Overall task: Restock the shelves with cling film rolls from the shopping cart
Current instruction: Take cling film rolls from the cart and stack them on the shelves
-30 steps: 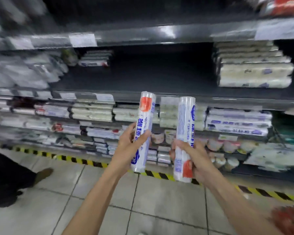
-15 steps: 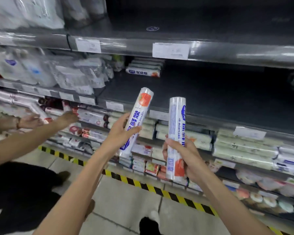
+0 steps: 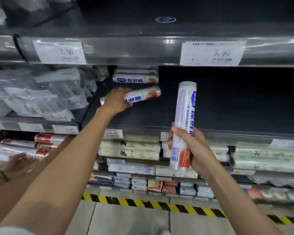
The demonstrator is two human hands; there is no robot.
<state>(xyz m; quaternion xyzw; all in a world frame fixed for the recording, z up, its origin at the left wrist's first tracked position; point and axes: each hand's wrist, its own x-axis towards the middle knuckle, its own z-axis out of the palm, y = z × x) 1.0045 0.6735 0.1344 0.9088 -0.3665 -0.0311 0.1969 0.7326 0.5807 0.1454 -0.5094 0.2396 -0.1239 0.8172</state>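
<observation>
- Two white plastic-wrapped cling film rolls with blue lettering and an orange-red patch are in hand, one per hand.
- The left hand, in the upper middle of the frame, has its fingers curled round the first cling film roll. This roll lies nearly level, orange end to the right, inside the dark grey metal shelf. Whether it touches the shelf floor cannot be told.
- Just above that roll, at the back of the same shelf, sits a small stack of matching rolls. One label reads clearly, and at least two more blurred rolls lie on top.
- The right hand, right of centre, grips the second cling film roll round its lower half. This roll stands upright, orange end down, in front of the shelf's front edge and well apart from the first.
- Two labels hang on the shelf edge above: a white paper price label reading 7.00 at upper left and a white paper price label reading 9.90 at upper right.
- Clear plastic bagged goods fill the compartment left of the divider.
- Below, cream-coloured long packs lie stacked two high, with rows of smaller boxes beneath.
- At lower left, another person's hand lies spread beside red-and-white rolls, with a beaded bracelet at the wrist. A second arm of theirs runs behind the wearer's left forearm.
- One yellow-and-black striped strip crosses the grey tiled floor at the bottom.
</observation>
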